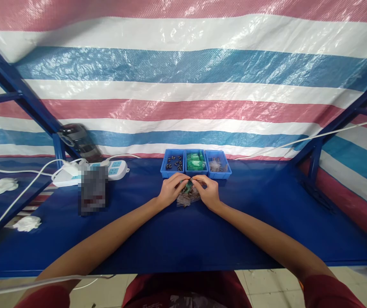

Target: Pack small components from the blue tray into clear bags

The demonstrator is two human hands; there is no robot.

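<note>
A small clear plastic bag [185, 200] with brownish small parts and something green inside lies on the blue table in front of three bins. My left hand [171, 190] pinches its upper left edge between thumb and fingers. From the other side, my right hand [209, 192] pinches the upper right edge, and the fingertips of both hands nearly meet. Just beyond my hands, the left blue bin [163, 172] holds several small dark metal parts. Green packets [195, 161] fill the middle bin. Small pale or see-through pieces [216, 165] lie in the right bin [220, 175].
On the left are a white power strip [118, 170] with cables, a pixelated dark object [93, 190] and a dark bottle [82, 143]. Crumpled white tissue [27, 223] lies near the table's left edge. Blue frame posts [313, 158] and a striped sheet [202, 92] enclose the table.
</note>
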